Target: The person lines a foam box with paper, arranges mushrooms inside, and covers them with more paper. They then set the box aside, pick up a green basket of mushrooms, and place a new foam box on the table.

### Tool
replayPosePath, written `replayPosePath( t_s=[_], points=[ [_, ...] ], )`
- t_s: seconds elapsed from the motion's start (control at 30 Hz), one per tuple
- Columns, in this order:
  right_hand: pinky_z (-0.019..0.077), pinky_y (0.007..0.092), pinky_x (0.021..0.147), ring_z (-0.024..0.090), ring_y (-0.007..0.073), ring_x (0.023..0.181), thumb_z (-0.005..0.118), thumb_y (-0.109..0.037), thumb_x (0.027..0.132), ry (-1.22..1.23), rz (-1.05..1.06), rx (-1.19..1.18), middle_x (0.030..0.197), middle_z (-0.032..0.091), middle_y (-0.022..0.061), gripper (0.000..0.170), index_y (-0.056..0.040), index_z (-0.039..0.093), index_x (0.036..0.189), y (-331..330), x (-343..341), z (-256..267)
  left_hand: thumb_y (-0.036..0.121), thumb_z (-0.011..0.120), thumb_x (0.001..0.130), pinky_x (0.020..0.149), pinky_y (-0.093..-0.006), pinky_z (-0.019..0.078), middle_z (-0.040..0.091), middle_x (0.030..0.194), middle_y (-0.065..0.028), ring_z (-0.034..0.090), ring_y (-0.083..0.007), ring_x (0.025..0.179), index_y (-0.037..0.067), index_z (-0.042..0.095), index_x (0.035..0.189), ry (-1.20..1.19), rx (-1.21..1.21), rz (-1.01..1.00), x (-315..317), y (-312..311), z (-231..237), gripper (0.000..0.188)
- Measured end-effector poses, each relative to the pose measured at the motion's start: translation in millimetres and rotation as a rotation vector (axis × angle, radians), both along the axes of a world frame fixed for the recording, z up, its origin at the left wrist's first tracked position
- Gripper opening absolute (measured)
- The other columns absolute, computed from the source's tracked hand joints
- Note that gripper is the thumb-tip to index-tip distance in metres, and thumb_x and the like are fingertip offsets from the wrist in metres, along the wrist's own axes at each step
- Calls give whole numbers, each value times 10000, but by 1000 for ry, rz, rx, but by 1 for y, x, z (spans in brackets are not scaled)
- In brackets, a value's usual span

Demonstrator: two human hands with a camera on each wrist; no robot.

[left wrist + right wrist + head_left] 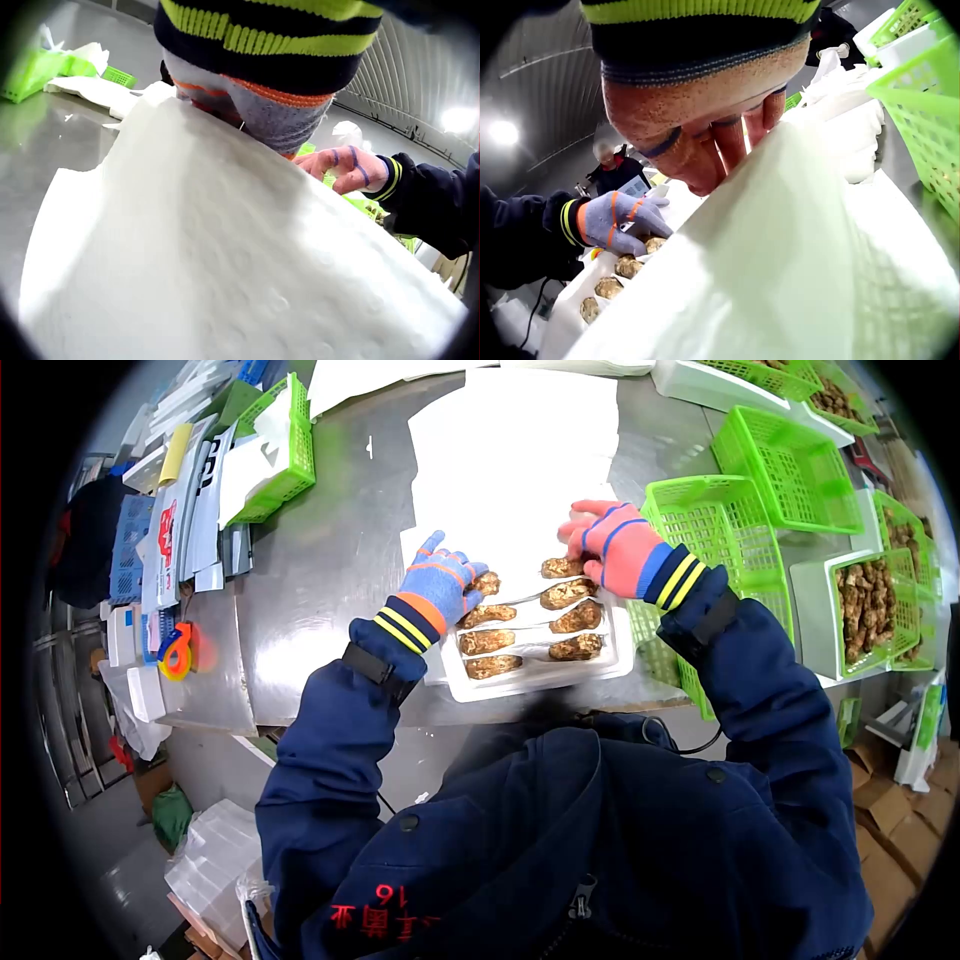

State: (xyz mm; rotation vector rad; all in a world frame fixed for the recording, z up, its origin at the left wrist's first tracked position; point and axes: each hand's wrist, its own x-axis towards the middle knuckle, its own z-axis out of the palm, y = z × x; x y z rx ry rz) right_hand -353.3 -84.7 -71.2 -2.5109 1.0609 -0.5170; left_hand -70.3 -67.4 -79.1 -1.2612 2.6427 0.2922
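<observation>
A white tray [540, 686] near the table's front edge holds two columns of brown mottled mushrooms [488, 641] with white lining between them. My left hand [436, 577], in a blue-grey glove, is at the far left mushroom [486, 583], its thumb and fingers on either side of it. In a pink glove, my right hand [622, 544] bends its fingers over the far right mushroom [560, 568], thumb close by its end. White padded paper [225, 225] fills the left wrist view and hides the left fingertips. More paper [780, 247] covers the right fingertips, so their grip cannot be told.
White sheets [515, 440] spread beyond the tray on the metal table [330, 580]. Green baskets [700, 490] stand to the right, one with more mushrooms [868, 610]. Another green basket [296, 460] is back left, above an orange tape dispenser [176, 652]. Another person [619, 169] is in the background.
</observation>
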Motion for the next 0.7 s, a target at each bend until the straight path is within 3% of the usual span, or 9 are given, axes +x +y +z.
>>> replayPosePath(
  t_s=[0.1,0.17,0.27,0.33,0.43,0.57,0.63,0.67,0.7],
  points=[
    [412,397,931,528,300,1103,657,-149,691,-169,-261,-87,1068,635,74,236,-100,639,921,-15,-6,-1,283,667,745,1028,-409,301,611,996,-110,568,-285,953,104,605,1111,336,-229,83,11,0,14,412],
    [402,378,954,528,316,1101,630,-292,766,4,-495,-46,1145,602,133,426,-63,584,1123,-35,-10,-11,268,705,740,955,-394,392,583,1111,-171,559,-329,997,0,565,1142,481,-411,245,40,-10,12,504],
    [388,364,966,521,348,1117,529,-517,828,170,-606,290,1198,556,213,673,-13,479,1271,-72,2,-18,283,697,773,924,-390,423,571,1139,-201,536,-327,1071,-20,541,1176,765,-135,725,64,-19,-35,527],
    [400,351,952,520,350,1125,518,-574,810,199,-662,431,1203,546,234,745,-9,452,1292,-94,11,-27,309,689,790,936,-366,416,555,1164,-223,525,-319,1098,-33,517,1199,784,77,759,54,-28,-39,560],
    [411,359,942,530,346,1109,538,-512,824,41,-614,432,1173,571,214,640,-64,488,1278,-101,18,-31,283,706,776,956,-374,397,531,1194,-219,508,-324,1112,-20,510,1211,916,96,782,47,-35,-46,565],
    [439,367,906,569,283,1007,600,-292,773,8,-564,-296,1090,623,96,399,-86,599,1115,-72,21,-5,190,734,732,971,-381,383,498,1231,-200,481,-327,1135,30,540,1179,875,-111,614,50,-19,-30,512],
    [459,321,860,579,239,946,595,-170,732,-132,-326,38,970,656,48,171,-66,672,844,-37,40,24,125,719,720,1002,-371,358,487,1264,-152,449,-301,1183,69,565,1165,763,-171,502,45,-2,-16,474],
    [477,327,825,591,240,916,577,-139,723,-84,-186,102,933,659,60,180,-51,669,850,-13,60,33,112,707,733,1006,-374,352,466,1287,-152,441,-297,1191,92,575,1157,725,-150,445,41,5,-15,444],
    [502,369,712,610,298,795,606,-58,705,-252,92,-112,866,648,133,163,-49,662,858,-5,74,-3,97,693,739,1008,-370,347,467,1286,-151,440,-297,1191,80,574,1152,762,-158,456,37,9,-17,430]
  ],
)
